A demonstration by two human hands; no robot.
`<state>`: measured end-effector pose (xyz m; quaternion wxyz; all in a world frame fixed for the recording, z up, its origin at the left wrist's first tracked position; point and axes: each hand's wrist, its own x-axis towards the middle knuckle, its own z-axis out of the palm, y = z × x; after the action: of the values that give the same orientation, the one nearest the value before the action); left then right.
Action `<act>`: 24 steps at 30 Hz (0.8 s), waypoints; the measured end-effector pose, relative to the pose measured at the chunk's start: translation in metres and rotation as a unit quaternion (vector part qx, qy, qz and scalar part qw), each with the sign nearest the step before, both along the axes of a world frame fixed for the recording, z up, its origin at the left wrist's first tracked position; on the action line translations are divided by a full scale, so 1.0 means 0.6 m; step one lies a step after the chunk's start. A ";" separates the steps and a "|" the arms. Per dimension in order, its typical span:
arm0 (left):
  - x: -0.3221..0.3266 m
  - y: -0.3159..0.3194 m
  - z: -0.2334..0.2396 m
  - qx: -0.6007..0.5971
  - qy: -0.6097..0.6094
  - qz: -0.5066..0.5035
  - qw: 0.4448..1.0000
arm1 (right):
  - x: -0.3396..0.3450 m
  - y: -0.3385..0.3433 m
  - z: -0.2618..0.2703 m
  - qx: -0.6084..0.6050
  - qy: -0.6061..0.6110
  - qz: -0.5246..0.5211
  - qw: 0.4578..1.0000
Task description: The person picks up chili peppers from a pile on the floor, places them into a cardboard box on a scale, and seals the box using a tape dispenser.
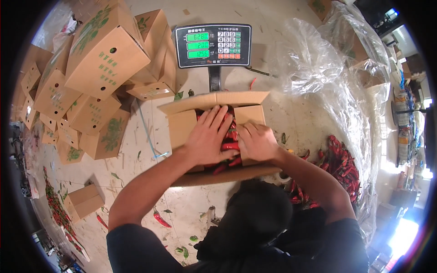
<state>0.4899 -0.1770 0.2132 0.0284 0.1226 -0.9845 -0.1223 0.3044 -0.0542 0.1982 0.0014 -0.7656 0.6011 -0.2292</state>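
Note:
In front of me an open cardboard box [182, 128] holds red chili peppers [230, 146], its flaps spread outward. My left hand [212, 136] lies flat on the peppers with its fingers stretched toward the far side. The fingers of my right hand [256, 140] are bent at the inner edge of the right flap [251, 114]; whether they grip it is hard to tell. Just beyond the box stands the display of an electronic scale [213, 46], with lit green readouts and a keypad. The scale's platform is hidden from view.
Several printed cardboard boxes [107, 63] are piled at the left. A heap of red peppers [341, 167] lies at the right, beside clear plastic sheeting [317, 65]. A small carton [83, 203], a loose pepper [161, 219] and scattered leaves [184, 252] are on the floor.

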 end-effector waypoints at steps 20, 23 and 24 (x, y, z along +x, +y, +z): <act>0.050 0.021 -0.033 -0.012 0.128 -0.028 0.991 | -0.006 0.019 0.037 0.100 0.156 -0.001 0.983; 0.049 0.030 -0.030 -0.035 0.165 -0.054 0.984 | -0.016 0.025 0.039 0.092 0.125 0.005 0.988; 0.051 0.028 -0.028 -0.050 0.184 -0.078 0.979 | -0.016 0.025 0.042 0.093 0.110 -0.001 0.990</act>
<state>0.5203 -0.1603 0.1966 0.2058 0.0192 -0.9737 -0.0955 0.2945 -0.0393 0.2231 0.0065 -0.7823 0.6168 -0.0869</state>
